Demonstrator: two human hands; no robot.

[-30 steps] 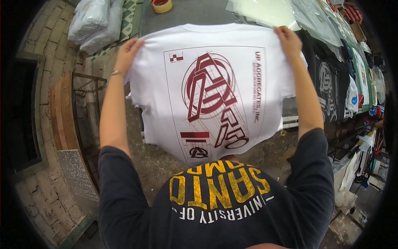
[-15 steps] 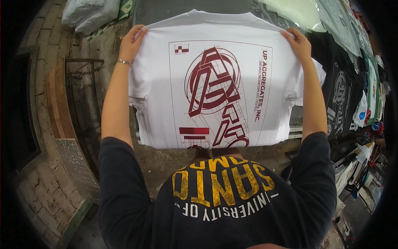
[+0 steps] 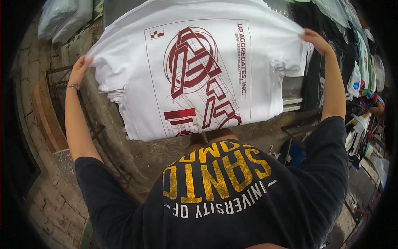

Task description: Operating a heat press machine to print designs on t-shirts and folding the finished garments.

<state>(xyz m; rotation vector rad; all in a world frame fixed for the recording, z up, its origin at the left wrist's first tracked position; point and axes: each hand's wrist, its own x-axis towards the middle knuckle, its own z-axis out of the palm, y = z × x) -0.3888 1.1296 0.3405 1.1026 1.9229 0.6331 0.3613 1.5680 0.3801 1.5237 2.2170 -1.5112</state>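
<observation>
Clearly, the left hand (image 3: 81, 68) and right hand (image 3: 317, 41) pinch opposite sides of the shirt (image 3: 224, 62). Uneven pulling could skew it, and its bunched sleeves (image 3: 111, 76) might crease.

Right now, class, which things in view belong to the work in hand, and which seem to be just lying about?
In use:
- white printed shirt, held spread by its sleeves
- left hand and right hand, gripping it
- gray table beneath

Apparently lying about:
- black shirt, at right
- plastic-wrapped bundles, upper left
- brown boards, left
</observation>
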